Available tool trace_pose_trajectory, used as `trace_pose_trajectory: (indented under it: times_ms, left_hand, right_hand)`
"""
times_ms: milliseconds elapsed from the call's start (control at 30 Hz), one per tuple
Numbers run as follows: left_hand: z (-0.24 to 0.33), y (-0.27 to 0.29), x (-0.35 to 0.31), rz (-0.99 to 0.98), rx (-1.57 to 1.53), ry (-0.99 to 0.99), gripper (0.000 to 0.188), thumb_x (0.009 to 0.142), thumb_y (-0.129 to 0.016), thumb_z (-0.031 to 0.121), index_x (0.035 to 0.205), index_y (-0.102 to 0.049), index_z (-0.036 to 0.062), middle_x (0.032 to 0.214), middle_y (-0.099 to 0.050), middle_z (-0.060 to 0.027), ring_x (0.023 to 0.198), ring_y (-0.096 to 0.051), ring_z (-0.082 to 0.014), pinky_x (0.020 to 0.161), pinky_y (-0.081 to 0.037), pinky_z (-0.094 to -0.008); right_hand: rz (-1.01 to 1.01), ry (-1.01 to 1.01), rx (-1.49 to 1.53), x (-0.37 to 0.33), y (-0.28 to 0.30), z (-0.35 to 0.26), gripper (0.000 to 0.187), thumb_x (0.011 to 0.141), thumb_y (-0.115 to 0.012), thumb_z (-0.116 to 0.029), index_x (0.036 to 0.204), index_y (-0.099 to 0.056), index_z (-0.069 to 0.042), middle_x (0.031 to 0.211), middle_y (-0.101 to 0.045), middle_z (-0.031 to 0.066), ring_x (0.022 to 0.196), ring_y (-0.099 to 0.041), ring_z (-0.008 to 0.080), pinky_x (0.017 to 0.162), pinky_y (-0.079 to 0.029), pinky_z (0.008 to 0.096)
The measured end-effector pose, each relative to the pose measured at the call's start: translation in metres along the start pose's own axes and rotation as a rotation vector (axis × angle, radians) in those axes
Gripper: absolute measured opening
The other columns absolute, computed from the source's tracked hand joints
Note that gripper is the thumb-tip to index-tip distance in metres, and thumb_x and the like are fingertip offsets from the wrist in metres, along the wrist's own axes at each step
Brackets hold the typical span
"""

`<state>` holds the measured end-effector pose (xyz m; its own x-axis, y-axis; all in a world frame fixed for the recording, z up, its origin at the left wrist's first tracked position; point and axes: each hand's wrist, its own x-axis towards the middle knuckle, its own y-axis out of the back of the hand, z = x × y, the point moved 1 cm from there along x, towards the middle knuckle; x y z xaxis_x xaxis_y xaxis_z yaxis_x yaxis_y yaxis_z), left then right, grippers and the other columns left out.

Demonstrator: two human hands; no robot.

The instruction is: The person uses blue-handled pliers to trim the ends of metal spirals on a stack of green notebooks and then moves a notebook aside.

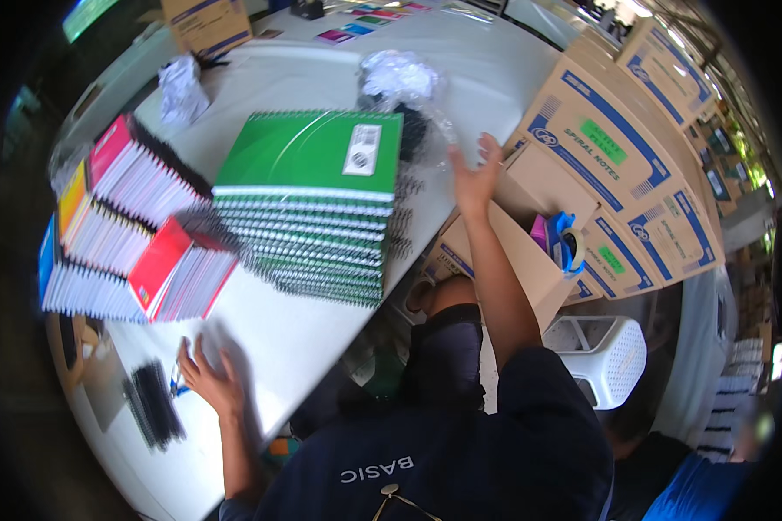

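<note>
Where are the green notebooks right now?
In the head view, the green notebooks are stacked left of centre on the white table, between the red notebooks and the right hand.

Print marks cartons (575, 130), their green labels (604, 141), the dark shirt (460, 460) and the green notebook's (291, 156) barcode sticker (362, 149)

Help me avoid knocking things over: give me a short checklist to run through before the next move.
1. Left hand open: ok, spread near the black spiral coils.
2. Right hand open: ok, spread.
3. Green notebooks stacked together: ok, one pile on the table.
4. Left-side notebooks in one pile: not ok, several bundles, pink, yellow, blue and red.
5. Blue tape dispenser firmly seated: cannot tell, it shows at the carton but its support is unclear.
</note>
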<state>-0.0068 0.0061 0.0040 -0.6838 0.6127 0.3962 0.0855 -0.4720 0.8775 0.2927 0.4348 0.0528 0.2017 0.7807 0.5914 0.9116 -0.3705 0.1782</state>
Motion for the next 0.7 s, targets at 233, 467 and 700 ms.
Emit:
trace_pose_trajectory:
  times_ms: [233,467,700]
  left_hand:
    - [-0.001,0.018,-0.021,-0.054,-0.049,-0.003,0.042,0.082,-0.064,0.027,0.116,-0.054,0.0031,0.132,-0.04,-0.0258,0.123,-0.037,-0.0425,0.103,-0.028,-0.0492]
    - [0.001,0.052,-0.051,-0.055,-0.162,0.024,0.054,0.081,-0.066,0.034,0.123,-0.048,0.0053,0.128,-0.043,-0.0215,0.125,-0.035,-0.0387,0.105,-0.023,-0.0493]
    - [0.003,0.04,-0.045,-0.122,0.043,-0.071,0.065,0.082,-0.063,0.037,0.135,-0.039,0.0085,0.133,-0.038,-0.0198,0.126,-0.032,-0.0386,0.104,-0.024,-0.0507]
  right_hand:
    - [0.221,0.065,0.369,-0.086,0.068,-0.089,0.041,0.09,-0.059,-0.017,0.121,-0.042,0.003,0.102,-0.056,0.014,0.097,-0.052,0.0214,0.086,-0.042,0.0325]
    - [-0.379,0.823,0.551,-0.124,0.08,-0.194,0.024,0.086,-0.053,-0.009,0.108,-0.052,0.002,0.091,-0.06,0.0128,0.085,-0.056,0.0247,0.075,-0.046,0.0343]
    - [-0.983,1.03,0.294,-0.148,-0.014,-0.308,0.022,0.081,-0.065,-0.013,0.097,-0.064,0.001,0.084,-0.064,0.0152,0.08,-0.06,0.0293,0.079,-0.046,0.0382]
